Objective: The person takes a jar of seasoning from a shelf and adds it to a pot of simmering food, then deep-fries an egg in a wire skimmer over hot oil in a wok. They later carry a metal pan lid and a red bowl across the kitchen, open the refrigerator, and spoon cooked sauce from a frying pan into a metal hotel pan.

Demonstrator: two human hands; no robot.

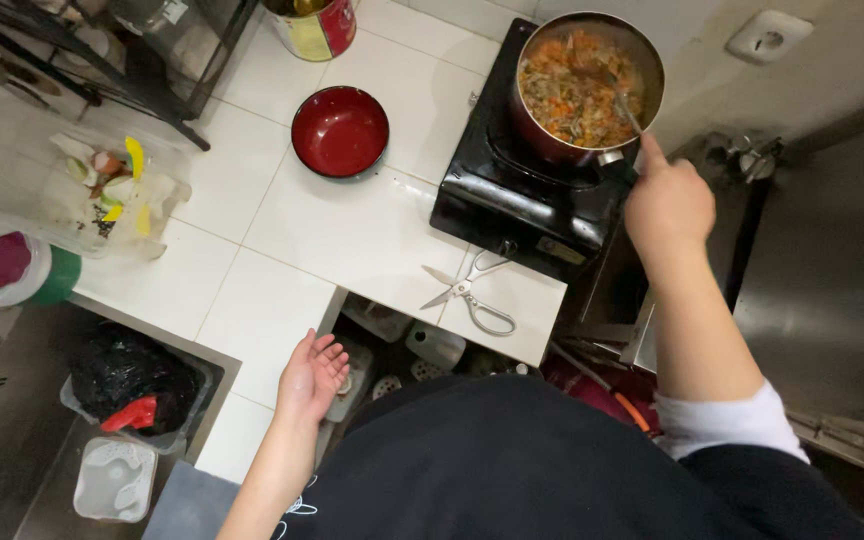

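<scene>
Right now my right hand (667, 205) reaches over the black stove (522, 190) and its grip is closed on the handle of the spoon (624, 105), index finger stretched along it to steer the tip. The spoon sits in the pot (587, 85), which stands on the burner at the far right of the white tiled surface (352, 230), full of an orange and pale mix of chopped food. I hold from the near side, which keeps my hand off the pot's middle (where the heat would rise).

My left hand (310, 375) is released, palm up and fingers loose, resting against the surface's near edge, holding nothing. It seems to steady me there.

Scissors (472, 292) lie half open just in front of the stove. A red bowl (340, 130), empty, waits left of the stove, within easy reach.
</scene>
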